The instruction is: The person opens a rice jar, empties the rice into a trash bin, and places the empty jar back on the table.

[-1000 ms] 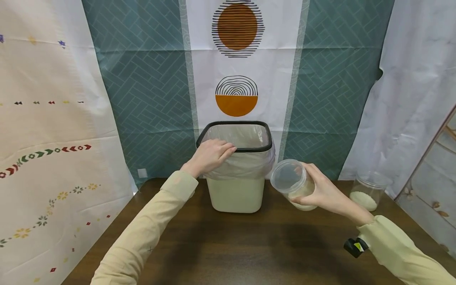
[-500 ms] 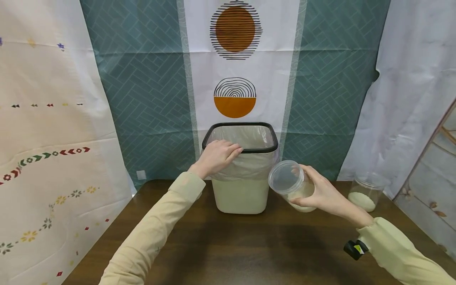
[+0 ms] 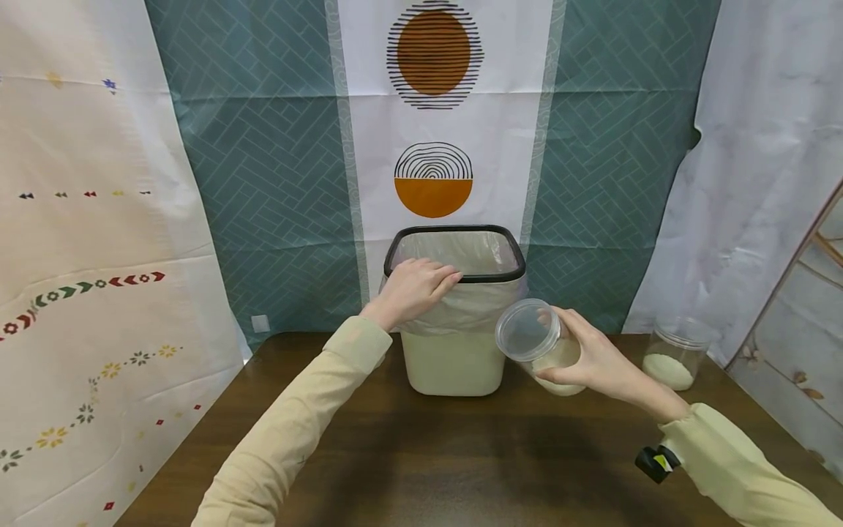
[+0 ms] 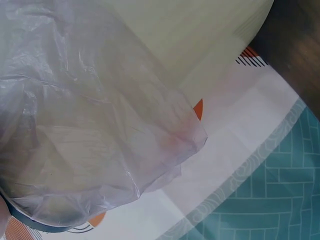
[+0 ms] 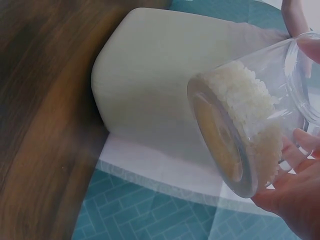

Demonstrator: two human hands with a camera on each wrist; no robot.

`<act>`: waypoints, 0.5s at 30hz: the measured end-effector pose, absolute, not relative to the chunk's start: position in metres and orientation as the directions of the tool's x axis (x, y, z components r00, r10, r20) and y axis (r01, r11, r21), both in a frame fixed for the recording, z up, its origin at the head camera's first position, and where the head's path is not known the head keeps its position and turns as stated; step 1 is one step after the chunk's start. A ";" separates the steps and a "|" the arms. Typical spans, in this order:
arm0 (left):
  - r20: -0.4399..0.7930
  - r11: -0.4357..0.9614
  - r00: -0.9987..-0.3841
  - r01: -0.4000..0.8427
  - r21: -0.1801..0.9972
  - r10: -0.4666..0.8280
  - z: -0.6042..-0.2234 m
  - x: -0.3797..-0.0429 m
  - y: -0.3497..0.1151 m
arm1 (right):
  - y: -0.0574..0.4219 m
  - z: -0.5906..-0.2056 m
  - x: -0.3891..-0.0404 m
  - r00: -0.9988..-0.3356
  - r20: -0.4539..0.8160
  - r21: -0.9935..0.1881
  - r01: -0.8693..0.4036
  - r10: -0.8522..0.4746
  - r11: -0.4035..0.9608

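A pale green trash can [image 3: 453, 369] with a black rim and a clear liner bag [image 3: 461, 311] stands upright on the table. My left hand [image 3: 415, 289] lies over the can's front left rim and grips it; some fingertips are hidden. To the right of the can, my right hand [image 3: 596, 362] holds a clear plastic jar [image 3: 527, 329], tilted with its top toward the can. White grains that look like rice [image 5: 240, 92] fill the jar's lower part. Whether a lid covers its top I cannot tell.
A second clear jar [image 3: 694, 351] with white grains stands at the table's back right. The dark wooden table [image 3: 421, 468] stretches toward me. A patterned green and white cloth [image 3: 263, 183] hangs behind the can, with other cloths at both sides.
The trash can has slid to the right along with my left hand, closer to the jar. My right hand and the jar stay almost in place.
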State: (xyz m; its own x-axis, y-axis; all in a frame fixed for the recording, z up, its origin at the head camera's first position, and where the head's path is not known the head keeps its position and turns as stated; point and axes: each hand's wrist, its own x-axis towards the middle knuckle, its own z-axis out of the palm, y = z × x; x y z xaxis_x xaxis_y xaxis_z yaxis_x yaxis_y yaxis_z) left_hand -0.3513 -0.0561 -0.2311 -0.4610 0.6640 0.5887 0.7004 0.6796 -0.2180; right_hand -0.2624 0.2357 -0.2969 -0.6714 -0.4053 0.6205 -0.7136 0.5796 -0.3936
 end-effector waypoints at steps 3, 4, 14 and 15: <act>0.594 0.683 -0.457 0.694 -0.228 0.662 -0.231 -0.351 -0.052 | 0.235 -0.297 -0.262 -0.673 0.618 -0.391 -0.712 -0.407 0.583; 0.595 0.685 -0.457 0.691 -0.231 0.661 -0.231 -0.351 -0.051 | 0.234 -0.296 -0.262 -0.672 0.619 -0.387 -0.712 -0.408 0.586; 0.575 0.648 -0.443 0.732 -0.211 0.688 -0.229 -0.348 -0.040 | 0.233 -0.296 -0.263 -0.684 0.607 -0.397 -0.702 -0.404 0.592; 0.575 0.636 -0.429 0.740 -0.218 0.696 -0.229 -0.348 -0.039 | 0.233 -0.296 -0.263 -0.685 0.605 -0.401 -0.702 -0.405 0.589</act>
State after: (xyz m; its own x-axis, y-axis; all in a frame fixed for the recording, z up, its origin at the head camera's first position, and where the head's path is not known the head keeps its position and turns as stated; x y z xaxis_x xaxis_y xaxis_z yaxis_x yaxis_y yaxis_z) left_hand -0.3485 -0.0391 -0.2290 -0.4289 0.6963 0.5754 0.7403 0.6360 -0.2178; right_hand -0.2627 0.2333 -0.2961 -0.6853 -0.4048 0.6054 -0.7019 0.5888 -0.4008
